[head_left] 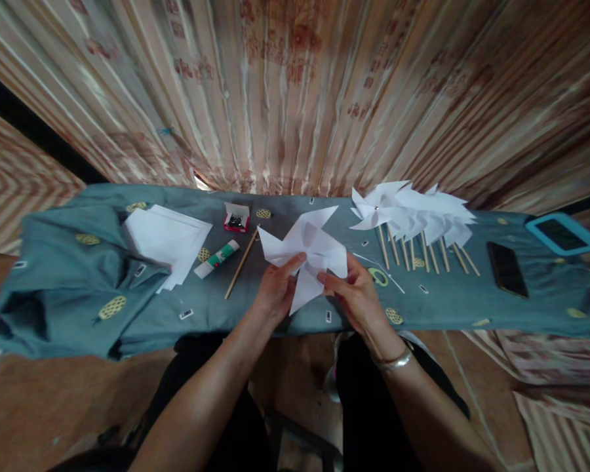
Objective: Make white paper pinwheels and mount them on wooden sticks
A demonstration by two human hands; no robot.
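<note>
A white paper pinwheel [305, 237] is held up over the near middle of the table, its blades folded in toward the centre. My left hand [276, 286] grips it from the lower left, thumb pressed close to the centre. On the lower right, my right hand [353, 290] pinches a blade between thumb and fingers. To the left of the pinwheel a thin wooden stick [242, 263] lies on the cloth. Close by are a glue stick tube [217, 259] in white and green and an opened small red box [236, 217] with dark bits inside.
Finished pinwheels on sticks [413, 213] lie in an overlapping row at the back right. White paper sheets [164, 239] are stacked at left. Green-handled scissors [377, 276], a dark phone [507, 269] and a blue-framed tablet [563, 234] lie rightward. A curtain [295, 98] hangs behind.
</note>
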